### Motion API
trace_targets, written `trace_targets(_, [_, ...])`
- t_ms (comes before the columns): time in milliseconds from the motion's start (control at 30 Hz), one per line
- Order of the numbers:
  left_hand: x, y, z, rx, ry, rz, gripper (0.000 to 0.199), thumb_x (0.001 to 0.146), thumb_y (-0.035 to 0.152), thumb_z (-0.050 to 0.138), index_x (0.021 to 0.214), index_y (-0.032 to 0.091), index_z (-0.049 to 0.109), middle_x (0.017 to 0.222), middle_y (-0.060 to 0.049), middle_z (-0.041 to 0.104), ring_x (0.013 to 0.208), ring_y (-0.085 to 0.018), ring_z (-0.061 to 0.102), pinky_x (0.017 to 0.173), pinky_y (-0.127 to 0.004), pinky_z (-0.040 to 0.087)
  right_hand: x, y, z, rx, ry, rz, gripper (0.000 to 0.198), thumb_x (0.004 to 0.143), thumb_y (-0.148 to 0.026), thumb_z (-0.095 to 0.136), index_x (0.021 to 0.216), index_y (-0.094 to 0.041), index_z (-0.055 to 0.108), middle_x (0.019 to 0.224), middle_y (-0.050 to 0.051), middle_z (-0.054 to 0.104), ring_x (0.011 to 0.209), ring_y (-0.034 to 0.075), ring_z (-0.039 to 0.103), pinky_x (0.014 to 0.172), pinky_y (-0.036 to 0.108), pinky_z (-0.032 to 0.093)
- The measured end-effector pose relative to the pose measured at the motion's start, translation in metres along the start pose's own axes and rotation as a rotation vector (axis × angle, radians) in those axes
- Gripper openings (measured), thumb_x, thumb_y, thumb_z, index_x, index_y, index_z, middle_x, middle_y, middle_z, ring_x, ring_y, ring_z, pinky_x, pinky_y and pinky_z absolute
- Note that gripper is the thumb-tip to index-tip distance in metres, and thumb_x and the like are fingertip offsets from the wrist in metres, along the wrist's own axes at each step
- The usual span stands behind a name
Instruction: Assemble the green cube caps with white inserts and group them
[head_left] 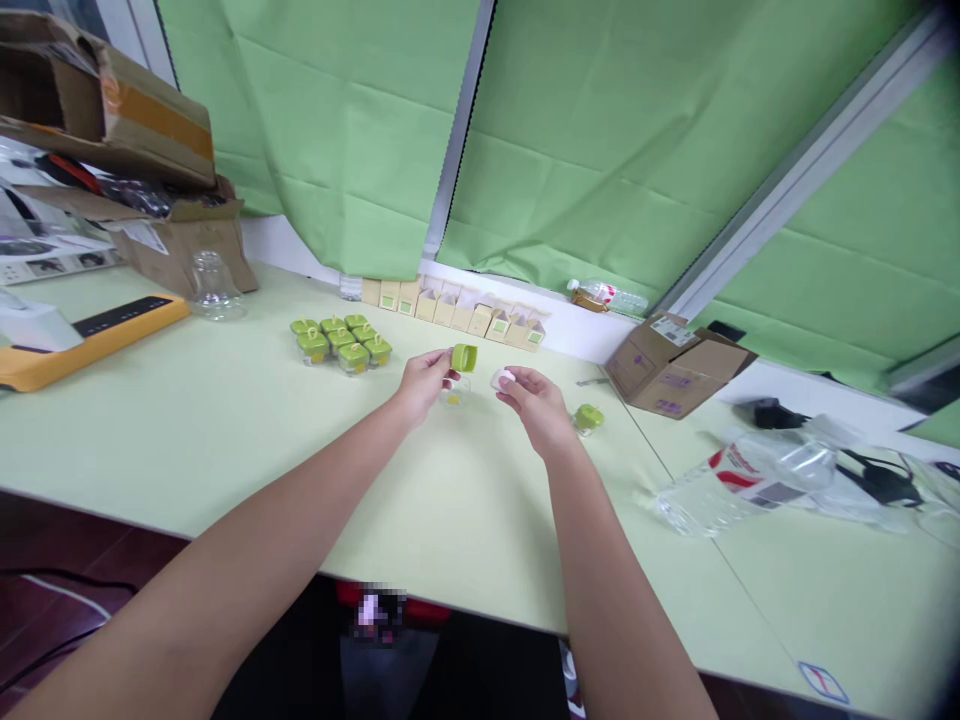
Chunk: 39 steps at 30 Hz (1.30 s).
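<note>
I see left fingers (436, 358) pinching green lid (465, 358) at feed centre, right fingers (528, 376) pinching white piece (501, 379) at lid's four o'clock, clear container (454, 394) at its six, green-lidded containers (341, 340) at nine

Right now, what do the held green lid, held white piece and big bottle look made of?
Green lid: probably satin plastic, evenly coloured, moulded-looking edges.
White piece: smooth, pale; material unclear, too small to tell.
Big bottle: likely thin plastic, glossy, see-through, ridged walls.
</note>
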<state>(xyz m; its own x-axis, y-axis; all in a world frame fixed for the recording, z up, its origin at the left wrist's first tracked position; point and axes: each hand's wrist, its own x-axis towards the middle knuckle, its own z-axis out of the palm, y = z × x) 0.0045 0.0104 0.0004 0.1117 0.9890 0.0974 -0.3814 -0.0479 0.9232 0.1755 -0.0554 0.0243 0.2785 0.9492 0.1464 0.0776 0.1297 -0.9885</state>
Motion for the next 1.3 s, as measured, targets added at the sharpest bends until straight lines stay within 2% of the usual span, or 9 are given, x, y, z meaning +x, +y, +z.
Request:
trace_targets(100, [-0.001, -0.002, 0.002, -0.008, -0.051, 0.054, 0.032, 0.078, 0.041, 0.07, 0.094, 0.014, 0.076, 0.094, -0.009, 0.073, 0.078, -0.015, 0.064, 0.073, -0.031, 0.051, -0.005, -0.008, 0.004, 0.239, -0.063, 0.001, 0.04, 0.061, -0.035, 0.086, 0.093, -0.021, 0.067, 0.094, 0.004, 0.071, 0.095, 0.018, 0.067, 0.095, 0.037, 0.055])
trace_targets(200, [-0.003, -0.004, 0.003, -0.035, -0.121, 0.087, 0.032, 0.077, 0.041, 0.072, 0.093, 0.014, 0.076, 0.097, -0.009, 0.074, 0.088, -0.018, 0.066, 0.089, -0.038, 0.052, -0.008, -0.009, 0.009, 0.258, -0.08, -0.023, 0.041, 0.061, -0.034, 0.087, 0.095, -0.022, 0.068, 0.098, 0.003, 0.071, 0.097, 0.018, 0.067, 0.094, 0.038, 0.056])
trace_targets(300, [-0.005, -0.003, 0.004, -0.04, -0.176, 0.097, 0.033, 0.077, 0.042, 0.073, 0.092, 0.014, 0.077, 0.099, -0.009, 0.074, 0.09, -0.019, 0.066, 0.095, -0.042, 0.052, -0.009, -0.006, 0.013, 0.208, -0.083, -0.083, 0.04, 0.064, -0.036, 0.085, 0.098, -0.023, 0.068, 0.105, 0.003, 0.07, 0.098, 0.019, 0.066, 0.091, 0.039, 0.056])
trace_targets(433, [-0.009, 0.0, 0.005, -0.069, -0.189, 0.087, 0.03, 0.077, 0.04, 0.073, 0.089, 0.013, 0.077, 0.099, -0.009, 0.073, 0.09, -0.019, 0.066, 0.098, -0.043, 0.051, -0.007, -0.002, 0.017, 0.127, -0.063, -0.184, 0.041, 0.065, -0.037, 0.086, 0.098, -0.022, 0.068, 0.104, 0.005, 0.07, 0.093, 0.018, 0.067, 0.091, 0.038, 0.055])
trace_targets(633, [-0.011, 0.002, 0.007, -0.086, -0.135, 0.058, 0.026, 0.077, 0.035, 0.074, 0.088, 0.012, 0.077, 0.095, -0.008, 0.073, 0.09, -0.019, 0.067, 0.096, -0.04, 0.053, -0.008, 0.0, 0.02, 0.027, -0.076, -0.233, 0.044, 0.066, -0.042, 0.084, 0.101, -0.02, 0.069, 0.105, 0.007, 0.072, 0.09, 0.02, 0.069, 0.089, 0.04, 0.057])
trace_targets(867, [-0.013, 0.0, 0.009, -0.136, -0.126, -0.016, 0.025, 0.075, 0.035, 0.076, 0.084, 0.011, 0.076, 0.09, -0.009, 0.073, 0.088, -0.021, 0.068, 0.093, -0.042, 0.054, -0.013, 0.006, 0.027, -0.199, 0.034, -0.418, 0.04, 0.075, -0.046, 0.076, 0.107, -0.022, 0.07, 0.114, 0.008, 0.066, 0.088, 0.02, 0.069, 0.083, 0.037, 0.059])
trace_targets(967, [-0.013, 0.0, 0.009, -0.18, -0.138, -0.041, 0.026, 0.075, 0.034, 0.077, 0.084, 0.01, 0.075, 0.089, -0.009, 0.073, 0.086, -0.02, 0.068, 0.092, -0.04, 0.054, -0.018, 0.001, 0.028, -0.345, 0.032, -0.515, 0.033, 0.083, -0.043, 0.068, 0.109, -0.023, 0.066, 0.11, 0.006, 0.067, 0.087, 0.019, 0.068, 0.079, 0.036, 0.059])
trace_targets(1100, [-0.012, -0.001, 0.008, -0.18, -0.149, -0.072, 0.028, 0.073, 0.033, 0.078, 0.087, 0.01, 0.075, 0.088, -0.01, 0.073, 0.083, -0.019, 0.068, 0.087, -0.038, 0.054, -0.022, -0.004, 0.026, -0.529, -0.006, -0.662, 0.036, 0.081, -0.037, 0.07, 0.113, -0.024, 0.061, 0.113, 0.007, 0.064, 0.092, 0.02, 0.065, 0.084, 0.038, 0.058])
trace_targets(1300, [-0.014, -0.003, 0.01, -0.172, -0.172, -0.089, 0.027, 0.073, 0.034, 0.078, 0.085, 0.01, 0.075, 0.091, -0.01, 0.073, 0.085, -0.019, 0.068, 0.091, -0.038, 0.052, -0.021, -0.005, 0.023, -0.685, 0.036, -0.698, 0.029, 0.082, -0.027, 0.068, 0.109, -0.024, 0.061, 0.105, 0.006, 0.065, 0.088, 0.022, 0.063, 0.084, 0.039, 0.054])
